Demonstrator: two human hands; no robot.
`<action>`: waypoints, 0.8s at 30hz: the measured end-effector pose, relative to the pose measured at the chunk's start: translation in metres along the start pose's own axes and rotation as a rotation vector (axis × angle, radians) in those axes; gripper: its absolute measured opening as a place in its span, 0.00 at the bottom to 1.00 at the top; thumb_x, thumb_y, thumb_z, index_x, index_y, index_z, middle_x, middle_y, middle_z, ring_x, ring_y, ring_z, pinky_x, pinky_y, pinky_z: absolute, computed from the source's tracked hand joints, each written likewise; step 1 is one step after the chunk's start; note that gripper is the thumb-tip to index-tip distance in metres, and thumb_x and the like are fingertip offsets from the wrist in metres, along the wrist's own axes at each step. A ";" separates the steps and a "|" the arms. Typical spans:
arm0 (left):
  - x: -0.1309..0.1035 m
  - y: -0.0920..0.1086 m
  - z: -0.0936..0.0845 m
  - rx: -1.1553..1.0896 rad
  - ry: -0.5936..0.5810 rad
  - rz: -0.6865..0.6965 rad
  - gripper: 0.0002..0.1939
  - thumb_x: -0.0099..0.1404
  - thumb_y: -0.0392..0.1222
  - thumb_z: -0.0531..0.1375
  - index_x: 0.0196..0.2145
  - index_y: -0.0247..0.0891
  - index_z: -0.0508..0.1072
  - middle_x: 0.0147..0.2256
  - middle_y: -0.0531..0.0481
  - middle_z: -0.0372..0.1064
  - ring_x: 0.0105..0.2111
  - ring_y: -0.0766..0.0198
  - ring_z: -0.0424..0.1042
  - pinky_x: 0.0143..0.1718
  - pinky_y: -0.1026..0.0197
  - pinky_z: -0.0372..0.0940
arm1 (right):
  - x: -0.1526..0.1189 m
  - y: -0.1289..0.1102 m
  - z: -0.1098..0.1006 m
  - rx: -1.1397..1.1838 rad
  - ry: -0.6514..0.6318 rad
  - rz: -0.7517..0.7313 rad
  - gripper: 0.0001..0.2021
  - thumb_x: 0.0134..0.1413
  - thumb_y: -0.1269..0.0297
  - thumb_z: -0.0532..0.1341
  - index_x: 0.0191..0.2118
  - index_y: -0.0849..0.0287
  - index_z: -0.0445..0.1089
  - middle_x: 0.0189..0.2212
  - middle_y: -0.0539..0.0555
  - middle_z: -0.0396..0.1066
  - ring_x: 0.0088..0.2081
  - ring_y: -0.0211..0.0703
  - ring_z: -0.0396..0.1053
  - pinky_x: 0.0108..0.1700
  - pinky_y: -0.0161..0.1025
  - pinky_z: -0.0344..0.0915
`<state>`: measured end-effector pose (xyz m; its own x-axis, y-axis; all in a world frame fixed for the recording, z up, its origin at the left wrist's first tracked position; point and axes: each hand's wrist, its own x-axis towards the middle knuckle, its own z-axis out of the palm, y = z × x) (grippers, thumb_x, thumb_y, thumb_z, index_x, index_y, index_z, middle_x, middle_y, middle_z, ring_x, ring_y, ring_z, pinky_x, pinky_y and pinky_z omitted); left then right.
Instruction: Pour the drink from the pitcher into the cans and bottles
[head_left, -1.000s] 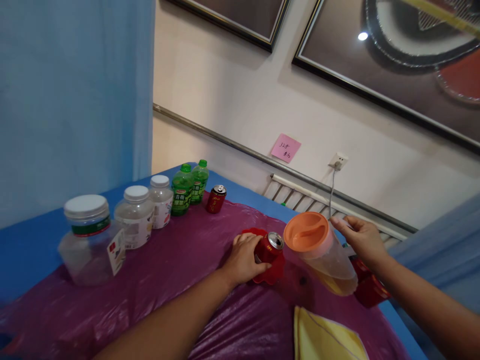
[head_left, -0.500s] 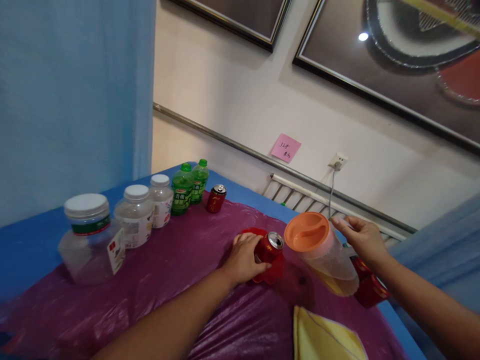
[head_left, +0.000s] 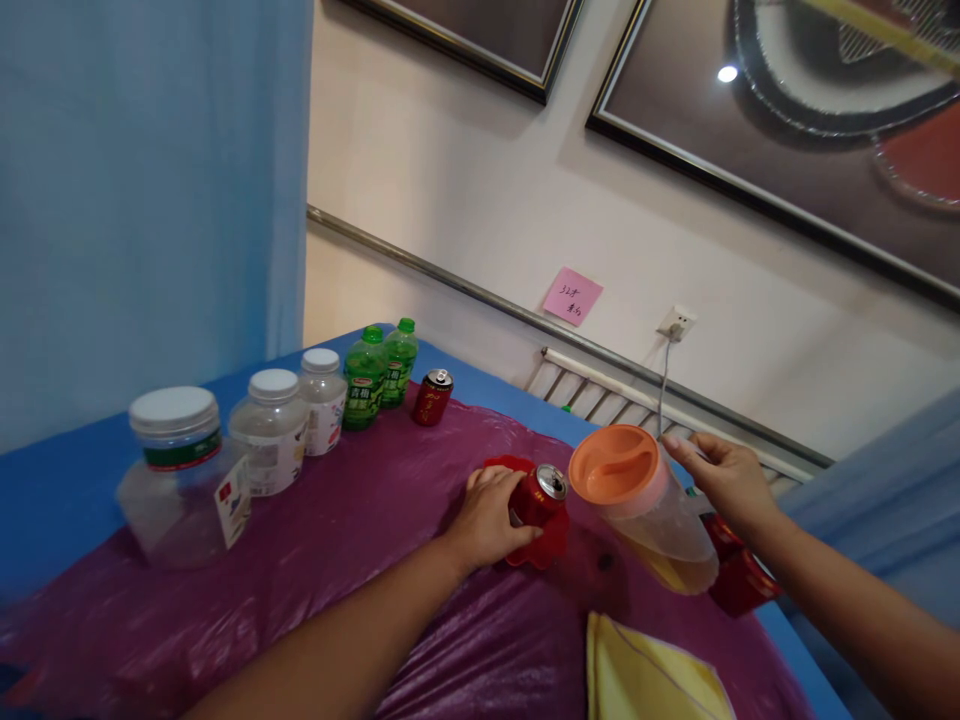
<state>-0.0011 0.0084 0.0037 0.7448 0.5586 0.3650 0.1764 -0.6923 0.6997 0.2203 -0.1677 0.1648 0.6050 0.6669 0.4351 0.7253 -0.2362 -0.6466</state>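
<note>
My left hand [head_left: 491,520] is wrapped round a red drink can [head_left: 534,497], which leans slightly to the right over a red scalloped dish [head_left: 553,545]. By its handle my right hand [head_left: 724,480] grips a clear plastic pitcher [head_left: 660,535], tilted toward the can. An orange lid [head_left: 615,466] caps the pitcher, and its spout side is close to the can's top. Some yellowish liquid lies along the pitcher's lower side. Whether any liquid is running out, I cannot tell.
Clear jars with white lids [head_left: 268,430], green bottles [head_left: 365,380] and a dark red can [head_left: 433,398] line the table's left and back. More red cans [head_left: 742,580] stand behind the pitcher. A yellow cloth [head_left: 652,675] lies in front on the purple plastic sheet [head_left: 315,570].
</note>
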 end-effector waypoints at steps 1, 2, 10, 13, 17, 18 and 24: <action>0.000 0.000 0.000 0.004 0.001 0.000 0.32 0.47 0.49 0.73 0.50 0.44 0.72 0.52 0.45 0.72 0.55 0.45 0.67 0.59 0.46 0.56 | 0.000 0.000 0.000 0.006 0.001 0.004 0.30 0.46 0.35 0.65 0.17 0.54 0.54 0.15 0.44 0.48 0.19 0.34 0.48 0.20 0.35 0.48; 0.000 0.000 0.000 0.009 0.002 -0.001 0.32 0.47 0.49 0.73 0.50 0.44 0.72 0.51 0.45 0.73 0.55 0.44 0.67 0.59 0.46 0.56 | 0.000 0.000 0.000 0.010 0.004 0.007 0.30 0.46 0.36 0.65 0.17 0.54 0.54 0.15 0.44 0.48 0.19 0.34 0.48 0.20 0.35 0.48; 0.000 -0.001 0.000 0.007 0.005 0.003 0.32 0.47 0.49 0.73 0.50 0.44 0.72 0.51 0.46 0.73 0.54 0.44 0.68 0.59 0.46 0.57 | 0.000 0.002 0.001 0.001 0.015 0.013 0.30 0.46 0.35 0.65 0.16 0.54 0.55 0.15 0.44 0.48 0.19 0.34 0.47 0.20 0.34 0.47; 0.000 -0.001 0.000 0.007 0.005 0.005 0.32 0.47 0.49 0.73 0.50 0.44 0.72 0.50 0.46 0.73 0.54 0.45 0.68 0.59 0.46 0.57 | -0.001 0.003 0.002 0.019 0.015 0.044 0.29 0.46 0.35 0.65 0.17 0.54 0.56 0.15 0.44 0.48 0.19 0.34 0.47 0.20 0.34 0.47; 0.000 0.001 0.000 0.021 0.001 0.005 0.31 0.48 0.49 0.73 0.49 0.43 0.73 0.50 0.45 0.73 0.54 0.44 0.68 0.58 0.46 0.57 | -0.001 0.006 0.003 0.019 0.018 0.031 0.28 0.47 0.37 0.65 0.17 0.55 0.56 0.16 0.44 0.48 0.19 0.34 0.47 0.20 0.34 0.47; 0.000 0.001 0.000 0.023 0.000 0.005 0.31 0.48 0.49 0.73 0.50 0.43 0.73 0.51 0.45 0.73 0.54 0.44 0.68 0.59 0.46 0.57 | -0.001 0.007 0.003 0.016 0.019 0.023 0.29 0.47 0.37 0.65 0.17 0.55 0.56 0.16 0.44 0.48 0.19 0.33 0.47 0.21 0.34 0.47; 0.000 0.001 -0.001 0.025 0.004 0.010 0.32 0.48 0.48 0.73 0.51 0.43 0.72 0.52 0.45 0.73 0.56 0.45 0.67 0.59 0.47 0.56 | 0.001 0.010 0.002 0.014 0.001 0.023 0.29 0.48 0.38 0.65 0.18 0.54 0.54 0.16 0.43 0.47 0.19 0.33 0.46 0.21 0.35 0.46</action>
<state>-0.0014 0.0078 0.0048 0.7442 0.5534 0.3741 0.1854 -0.7092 0.6802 0.2274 -0.1680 0.1569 0.6223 0.6602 0.4206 0.7064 -0.2421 -0.6651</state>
